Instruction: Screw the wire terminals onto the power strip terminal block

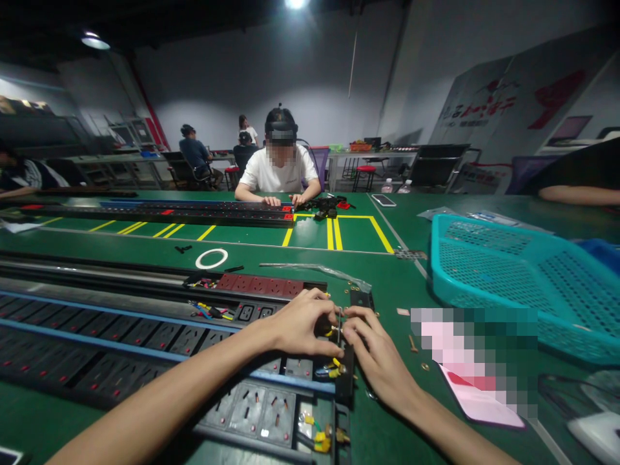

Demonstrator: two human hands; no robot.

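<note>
Long black power strips [121,336] lie side by side on the green table [382,284], their socket modules facing up. My left hand [303,321] curls over the right end of one strip, fingers pinched on a small part with yellow-tipped wires [333,369] below it. My right hand [375,355] meets it from the right, fingertips pressed together at the strip's black end piece [347,378]. What the fingers pinch is too small to name.
A teal plastic basket [513,284] stands at the right. A white ring [212,258] and a clear plastic bag [314,269] lie beyond the strips. A pink card [479,400] lies right of my right hand. Across the table a seated person in white [278,171] handles another strip.
</note>
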